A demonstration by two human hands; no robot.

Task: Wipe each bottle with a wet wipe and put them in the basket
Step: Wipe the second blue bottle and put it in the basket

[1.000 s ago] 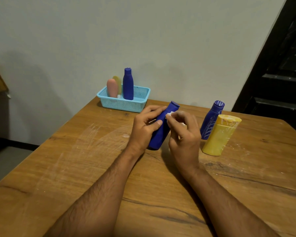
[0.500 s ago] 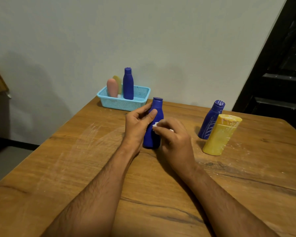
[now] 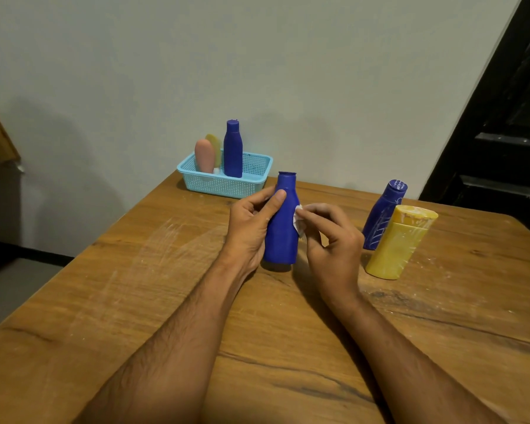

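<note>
A blue bottle stands upright on the wooden table, near its middle. My left hand grips it from the left, thumb across its neck. My right hand pinches a small white wet wipe against the bottle's right side. At the table's far edge sits a light blue basket holding a pink bottle, a yellow bottle behind it and a tall blue bottle.
To the right stand a scratched blue bottle and a yellow bottle, leaning together. A grey wall runs behind the table. A dark door frame rises at the right. White smears mark the tabletop's left half.
The blue bottle went from tilted in my hands to standing upright on the table. My right hand with the wipe slid from its neck to its right side.
</note>
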